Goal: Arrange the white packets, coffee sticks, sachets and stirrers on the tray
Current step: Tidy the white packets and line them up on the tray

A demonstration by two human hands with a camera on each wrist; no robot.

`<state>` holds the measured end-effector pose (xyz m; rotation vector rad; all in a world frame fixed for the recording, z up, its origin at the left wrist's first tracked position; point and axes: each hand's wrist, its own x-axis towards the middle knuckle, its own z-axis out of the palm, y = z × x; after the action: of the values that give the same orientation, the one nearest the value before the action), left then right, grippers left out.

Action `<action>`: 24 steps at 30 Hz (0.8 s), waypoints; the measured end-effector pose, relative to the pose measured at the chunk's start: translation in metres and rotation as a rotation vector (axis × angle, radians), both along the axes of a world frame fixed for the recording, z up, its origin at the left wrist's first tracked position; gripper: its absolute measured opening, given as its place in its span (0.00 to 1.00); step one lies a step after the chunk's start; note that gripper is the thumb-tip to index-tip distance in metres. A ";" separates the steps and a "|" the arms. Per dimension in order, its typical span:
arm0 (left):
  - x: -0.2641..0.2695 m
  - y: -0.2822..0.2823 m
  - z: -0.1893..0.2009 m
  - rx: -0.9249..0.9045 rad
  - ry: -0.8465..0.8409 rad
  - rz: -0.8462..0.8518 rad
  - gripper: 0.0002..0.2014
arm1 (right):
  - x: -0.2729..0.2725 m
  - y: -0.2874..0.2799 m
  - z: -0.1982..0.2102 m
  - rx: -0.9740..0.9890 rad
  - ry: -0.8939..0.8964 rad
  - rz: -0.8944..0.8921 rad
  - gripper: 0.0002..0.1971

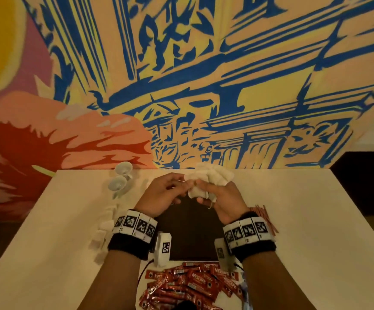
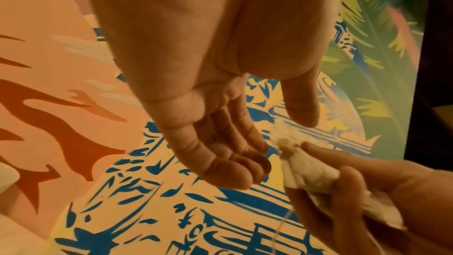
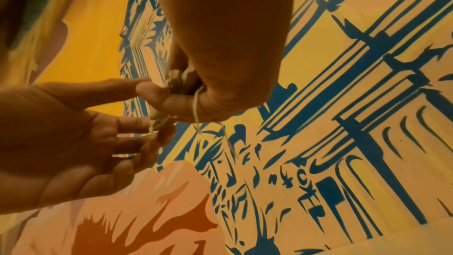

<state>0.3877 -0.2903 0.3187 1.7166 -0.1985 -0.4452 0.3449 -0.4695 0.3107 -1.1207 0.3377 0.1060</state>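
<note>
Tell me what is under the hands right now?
A dark tray lies on the table beneath the left hand and right hand, which holds a bunch of white packets. The visible tray surface looks bare; the wrists cover its sides.

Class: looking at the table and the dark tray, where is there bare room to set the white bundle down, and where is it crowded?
The dark tray shows bare surface between the two wrists. The table is bare right of the stirrers. Crowded: the near edge with coffee sticks, the left side with white packets and cups. The right hand grips the white bundle; the left hand touches it.
</note>
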 end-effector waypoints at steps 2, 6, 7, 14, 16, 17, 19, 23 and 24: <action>-0.010 -0.008 0.005 -0.011 -0.020 -0.035 0.11 | -0.006 -0.002 0.005 -0.003 -0.007 -0.008 0.18; -0.027 -0.022 0.010 0.001 -0.070 -0.009 0.15 | -0.018 -0.008 0.012 0.000 0.005 -0.031 0.19; -0.031 -0.025 0.011 0.002 -0.078 0.005 0.16 | -0.021 -0.011 0.014 0.008 0.010 -0.035 0.18; -0.051 -0.033 0.012 0.004 -0.108 0.072 0.13 | -0.041 -0.035 0.018 0.053 0.001 -0.090 0.13; -0.056 -0.033 0.013 0.010 -0.114 0.106 0.11 | -0.046 -0.042 0.017 0.085 0.031 -0.115 0.11; -0.058 -0.032 0.014 0.004 -0.112 0.118 0.10 | -0.047 -0.045 0.016 0.097 0.048 -0.125 0.10; -0.059 -0.031 0.016 -0.009 -0.113 0.136 0.10 | -0.049 -0.050 0.016 0.104 0.080 -0.137 0.09; -0.063 -0.029 0.021 0.003 -0.196 0.162 0.08 | -0.052 -0.054 0.008 0.126 0.178 -0.120 0.13; -0.065 -0.029 0.022 0.010 -0.251 0.149 0.10 | -0.055 -0.052 0.006 0.132 0.207 -0.083 0.16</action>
<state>0.3226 -0.3194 0.3408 1.7804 -0.2477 -0.1207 0.2903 -0.5216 0.3166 -0.9659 0.5536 0.1688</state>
